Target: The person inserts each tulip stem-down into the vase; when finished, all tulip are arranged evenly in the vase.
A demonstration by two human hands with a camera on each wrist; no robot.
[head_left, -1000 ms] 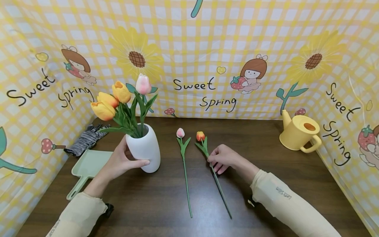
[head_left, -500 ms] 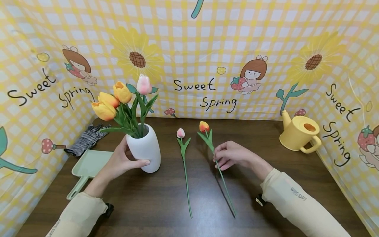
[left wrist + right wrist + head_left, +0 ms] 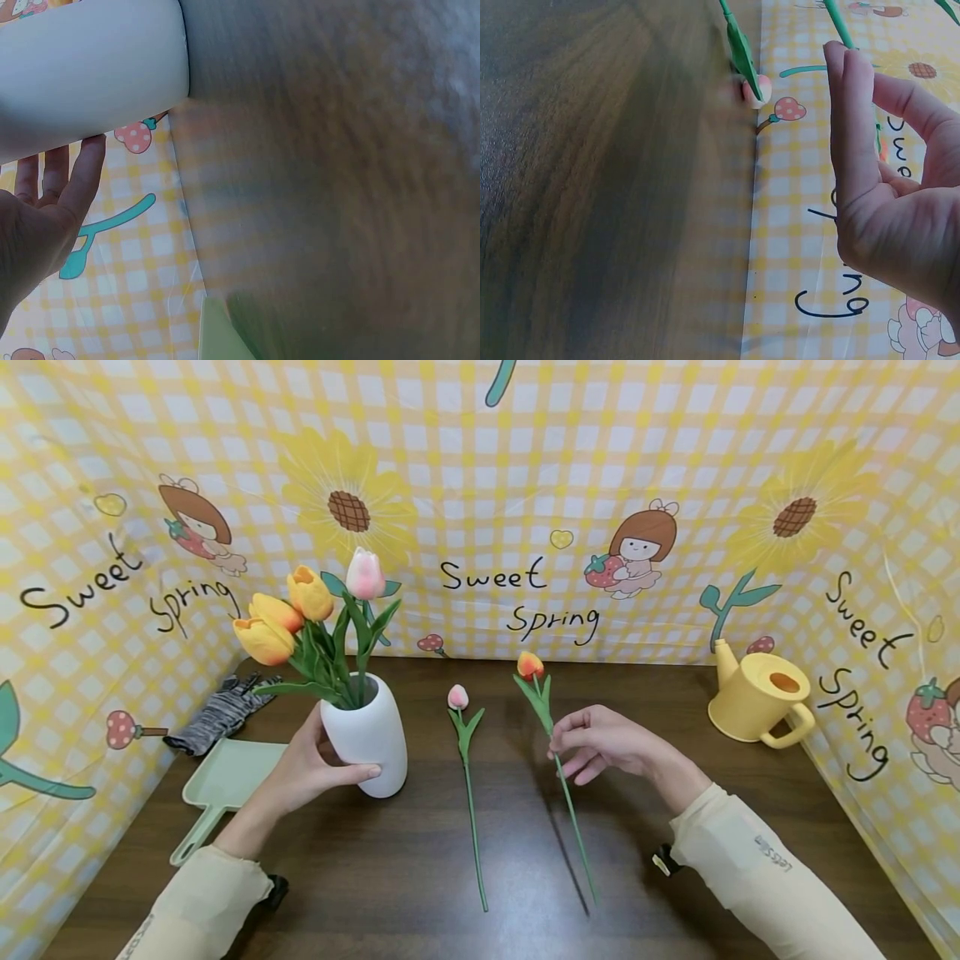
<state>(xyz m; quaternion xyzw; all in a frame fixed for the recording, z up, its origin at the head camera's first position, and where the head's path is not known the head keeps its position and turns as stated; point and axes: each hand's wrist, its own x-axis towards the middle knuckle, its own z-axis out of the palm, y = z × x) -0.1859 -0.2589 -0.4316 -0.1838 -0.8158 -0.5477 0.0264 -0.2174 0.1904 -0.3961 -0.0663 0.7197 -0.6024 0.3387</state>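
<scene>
My left hand grips the white vase round its side, thumb across the front, in the head view. Out of the vase lean yellow-orange tulips and one pink-white tulip. My right hand pinches the green stem of an orange-red tulip just below its leaves; the bloom end is raised and the stem slopes down toward the table front. Between the hands a second pink-white tulip lies on the wood. In the left wrist view, fingers press along the vase wall.
A yellow watering can stands at the back right of the brown table. At the left lie a pale green dustpan and a grey knitted glove. A checked cloth walls the back and both sides.
My right hand has lifted the orange-red tulip off the table and carried it slightly right and back, its shadow now apart from the stem. The left hand and vase stay put.
</scene>
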